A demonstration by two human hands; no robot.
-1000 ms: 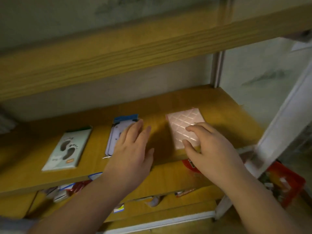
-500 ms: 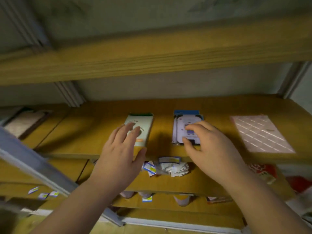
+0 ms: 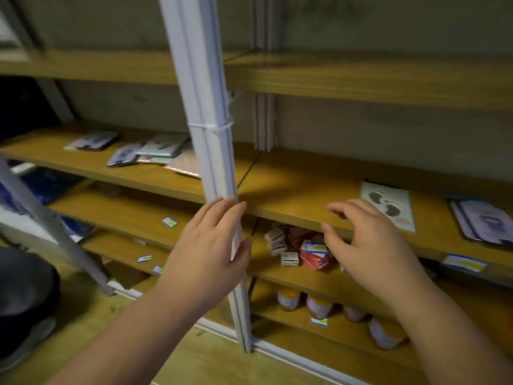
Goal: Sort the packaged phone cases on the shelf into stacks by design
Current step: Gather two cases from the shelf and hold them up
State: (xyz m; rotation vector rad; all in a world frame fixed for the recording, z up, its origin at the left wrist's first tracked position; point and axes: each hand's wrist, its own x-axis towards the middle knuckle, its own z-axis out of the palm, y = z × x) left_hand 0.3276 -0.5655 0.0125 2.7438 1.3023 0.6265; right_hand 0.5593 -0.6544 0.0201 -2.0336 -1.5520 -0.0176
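A white upright post (image 3: 204,151) of the shelving runs down the middle of the view, and everything here is placed from it. The left hand (image 3: 206,254) is in front of the post's lower part, fingers straight and close together, palm turned inward toward the post; it holds nothing, and whether it touches the post cannot be told. The right hand (image 3: 366,245) hovers to the right of the post, in front of the edge of the wooden shelf (image 3: 294,195), fingers spread and curled loosely, also empty.

Further right of the post, on that same shelf board, a footprint-design case (image 3: 388,205) in its pale package lies flat just beyond the right hand's fingertips. Right of it, near the frame's edge, sits a stack of purple-and-white cases (image 3: 481,220), blurred.

Left of the post, on the neighbouring board at the same level, lies a loose heap of unsorted cases (image 3: 151,152), overlapping one another; a pink quilted case (image 3: 184,163) pokes out against the post, partly hidden behind it. One more package (image 3: 91,140) lies apart, further left.

Below the shelf, right of the post, small boxes (image 3: 294,245) are jumbled on a lower board, and jars (image 3: 319,307) stand on the board under that
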